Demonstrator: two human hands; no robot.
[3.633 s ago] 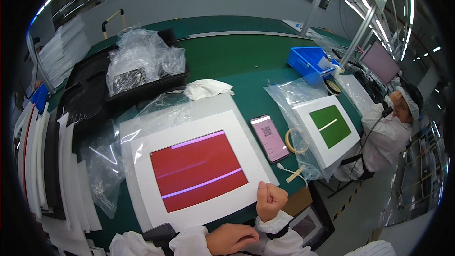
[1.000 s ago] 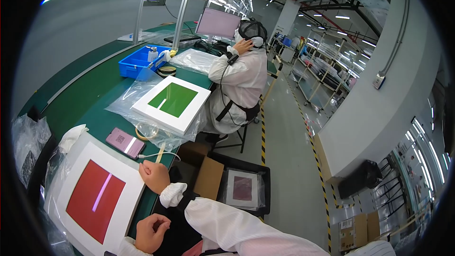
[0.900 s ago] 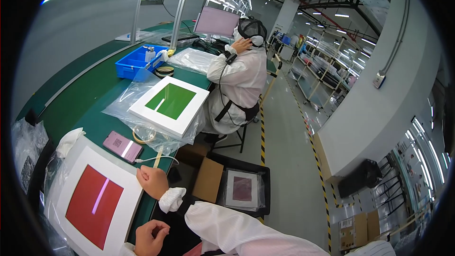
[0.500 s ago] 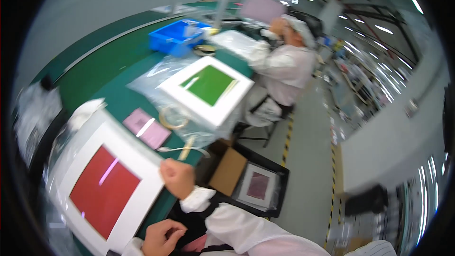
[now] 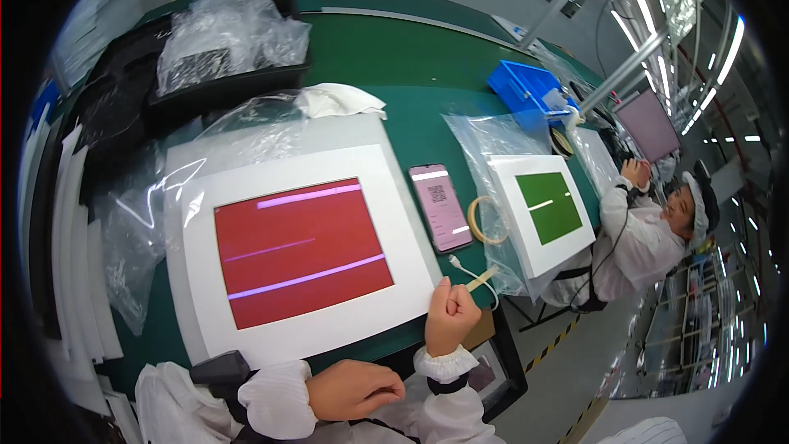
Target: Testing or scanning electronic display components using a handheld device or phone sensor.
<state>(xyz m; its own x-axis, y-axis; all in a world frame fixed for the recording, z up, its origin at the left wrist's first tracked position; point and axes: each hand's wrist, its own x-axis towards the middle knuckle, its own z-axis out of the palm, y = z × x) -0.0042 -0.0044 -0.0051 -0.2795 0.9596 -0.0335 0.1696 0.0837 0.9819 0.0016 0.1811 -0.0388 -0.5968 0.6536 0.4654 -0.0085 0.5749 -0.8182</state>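
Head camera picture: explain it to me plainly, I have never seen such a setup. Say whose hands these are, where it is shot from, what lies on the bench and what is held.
There is no machine here: a person wears a wide fisheye camera on the head, looking down, so straight edges bend. The two hands in white sleeves at the bottom are theirs. The right hand is closed on a thin pale stick at the bench edge. The left hand rests low, loosely curled; nothing shows in it. On the green bench lie a white-framed red panel on clear plastic, a phone, a tape ring and a green panel. A co-worker sits to the right.
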